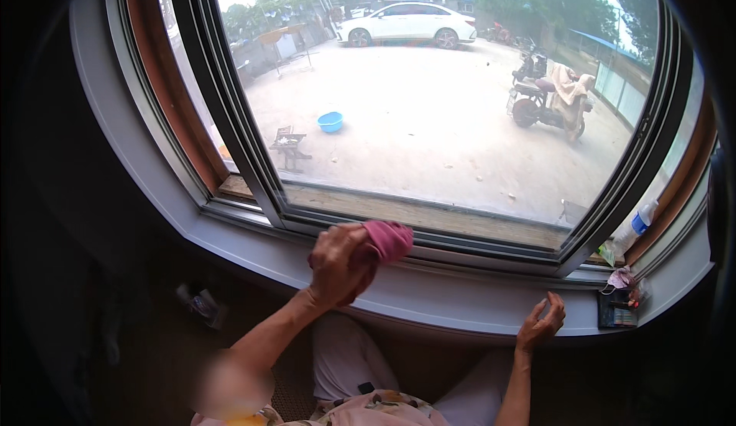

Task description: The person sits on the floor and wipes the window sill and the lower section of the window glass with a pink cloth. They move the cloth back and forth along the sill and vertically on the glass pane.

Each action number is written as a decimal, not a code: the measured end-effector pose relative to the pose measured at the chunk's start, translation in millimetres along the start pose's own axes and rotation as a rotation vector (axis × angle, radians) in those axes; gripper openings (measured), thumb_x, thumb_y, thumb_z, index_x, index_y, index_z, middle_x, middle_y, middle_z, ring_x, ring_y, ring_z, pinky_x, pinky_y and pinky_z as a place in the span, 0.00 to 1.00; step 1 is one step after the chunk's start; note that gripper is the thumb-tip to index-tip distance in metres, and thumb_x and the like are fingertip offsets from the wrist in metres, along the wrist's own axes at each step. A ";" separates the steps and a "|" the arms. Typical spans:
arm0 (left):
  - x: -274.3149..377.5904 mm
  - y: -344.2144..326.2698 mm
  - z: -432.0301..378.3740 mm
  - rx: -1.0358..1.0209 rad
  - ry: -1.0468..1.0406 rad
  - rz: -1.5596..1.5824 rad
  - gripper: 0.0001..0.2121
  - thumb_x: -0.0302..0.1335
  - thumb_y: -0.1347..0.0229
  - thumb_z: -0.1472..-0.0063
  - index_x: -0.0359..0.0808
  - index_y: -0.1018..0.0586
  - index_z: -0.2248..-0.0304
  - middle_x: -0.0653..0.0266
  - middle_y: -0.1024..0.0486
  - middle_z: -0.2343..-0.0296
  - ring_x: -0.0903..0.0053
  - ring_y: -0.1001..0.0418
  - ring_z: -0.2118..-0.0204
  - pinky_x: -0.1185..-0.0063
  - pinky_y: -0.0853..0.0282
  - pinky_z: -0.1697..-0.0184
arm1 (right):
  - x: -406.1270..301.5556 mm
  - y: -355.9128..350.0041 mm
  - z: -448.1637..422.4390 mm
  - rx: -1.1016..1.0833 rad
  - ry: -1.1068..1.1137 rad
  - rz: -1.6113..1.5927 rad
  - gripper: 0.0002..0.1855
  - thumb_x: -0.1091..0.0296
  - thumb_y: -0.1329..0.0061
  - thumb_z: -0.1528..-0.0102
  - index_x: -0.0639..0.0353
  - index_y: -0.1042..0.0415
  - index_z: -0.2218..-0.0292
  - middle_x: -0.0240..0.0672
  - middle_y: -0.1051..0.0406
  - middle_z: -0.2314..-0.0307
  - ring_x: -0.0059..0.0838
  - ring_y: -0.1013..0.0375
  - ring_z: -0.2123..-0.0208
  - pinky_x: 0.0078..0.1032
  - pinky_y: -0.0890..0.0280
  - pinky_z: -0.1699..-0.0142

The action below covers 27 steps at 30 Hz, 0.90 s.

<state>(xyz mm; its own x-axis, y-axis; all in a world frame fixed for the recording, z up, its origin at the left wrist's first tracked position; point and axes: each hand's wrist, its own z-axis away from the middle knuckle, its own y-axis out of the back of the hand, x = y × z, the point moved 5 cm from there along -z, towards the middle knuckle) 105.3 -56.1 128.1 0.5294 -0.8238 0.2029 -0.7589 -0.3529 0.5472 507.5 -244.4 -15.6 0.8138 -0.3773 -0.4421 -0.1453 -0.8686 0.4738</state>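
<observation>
My left hand grips a bunched dark-pink cloth in front of the lower rail of a sliding window. Part of the cloth hangs below my fingers, over the white window sill. Whether the cloth touches the rail, I cannot tell. Off to the right, my right hand is by the sill's front edge with its fingers loosely bent and nothing in it. Beyond the cloth, the glass pane stands in a dark metal frame.
At the sill's right end lie a dark box and a patterned face mask. A plastic bottle leans in the window corner behind them. Outside are a white car, a blue basin and a cloth-draped electric scooter.
</observation>
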 end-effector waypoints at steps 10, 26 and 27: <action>-114.2 162.4 -192.5 0.634 -0.142 -0.217 0.24 0.27 0.36 0.41 0.33 0.28 0.47 0.55 0.25 0.57 0.60 0.24 0.56 0.68 0.29 0.50 | 4.4 -5.4 4.3 0.012 0.012 0.022 0.10 0.74 0.53 0.39 0.61 0.26 0.55 0.41 0.25 0.55 0.41 0.28 0.49 0.39 0.39 0.42; -109.2 9.5 17.0 0.350 0.111 -0.328 0.25 0.30 0.33 0.48 0.36 0.26 0.50 0.52 0.31 0.53 0.54 0.31 0.51 0.64 0.35 0.49 | 4.1 -1.9 3.8 -0.068 -0.043 0.012 0.11 0.73 0.52 0.39 0.60 0.28 0.54 0.40 0.27 0.54 0.41 0.30 0.48 0.39 0.38 0.40; -107.6 2.8 30.2 0.293 0.143 -0.323 0.24 0.30 0.34 0.48 0.36 0.26 0.51 0.52 0.30 0.54 0.54 0.30 0.52 0.64 0.34 0.50 | 4.6 -2.6 4.2 -0.076 -0.045 0.017 0.11 0.73 0.52 0.39 0.60 0.28 0.54 0.40 0.27 0.54 0.41 0.30 0.48 0.39 0.38 0.40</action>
<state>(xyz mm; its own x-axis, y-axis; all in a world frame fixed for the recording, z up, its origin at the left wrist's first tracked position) 34.7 18.2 83.3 0.7879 -0.5886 0.1808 -0.6106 -0.7091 0.3525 509.3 -245.2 -22.0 0.7851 -0.4075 -0.4664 -0.1143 -0.8355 0.5375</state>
